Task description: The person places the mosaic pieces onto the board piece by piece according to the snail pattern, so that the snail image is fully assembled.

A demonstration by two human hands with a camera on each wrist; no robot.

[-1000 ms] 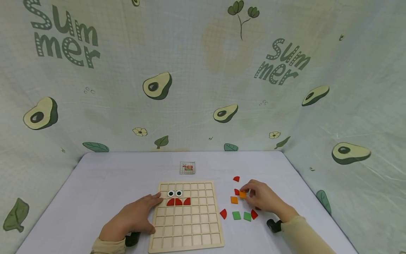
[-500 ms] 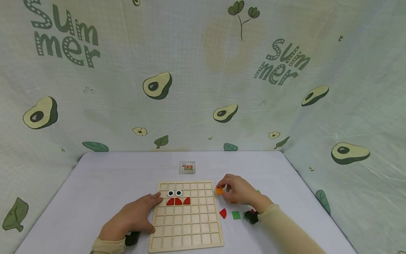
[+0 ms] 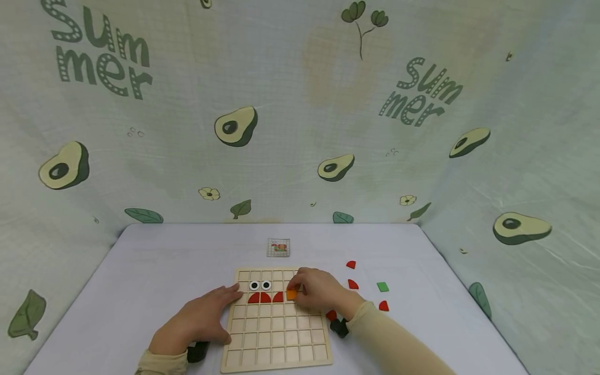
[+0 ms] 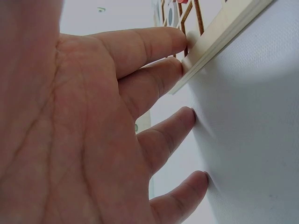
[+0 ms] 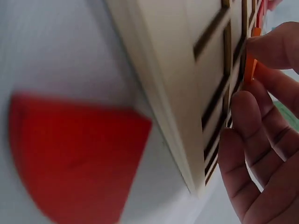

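A wooden grid board (image 3: 262,357) lies on the white table. Two round eye tiles (image 3: 260,285) sit in its upper left cells, with three red quarter-circle tiles (image 3: 265,298) in the row beneath. To the right of those red tiles, my right hand (image 3: 323,289) pinches an orange square tile (image 3: 291,295) by thumb and fingers, at a cell of that same row. The right wrist view shows this orange tile (image 5: 251,65) tilted against the board. With fingers spread, my left hand (image 3: 201,315) rests at the board's left edge; two fingertips touch the frame.
Right of the board lie loose red quarter-circle tiles (image 3: 353,284) and a green square tile (image 3: 383,286). My right forearm covers part of that area. A small picture card (image 3: 278,248) lies beyond the board. A printed cloth (image 3: 290,130) hangs behind the table.
My right hand has carried the orange square tile leftward from the loose pieces, over the board's right edge, to a cell beside the red tiles. The left hand has stayed in place.
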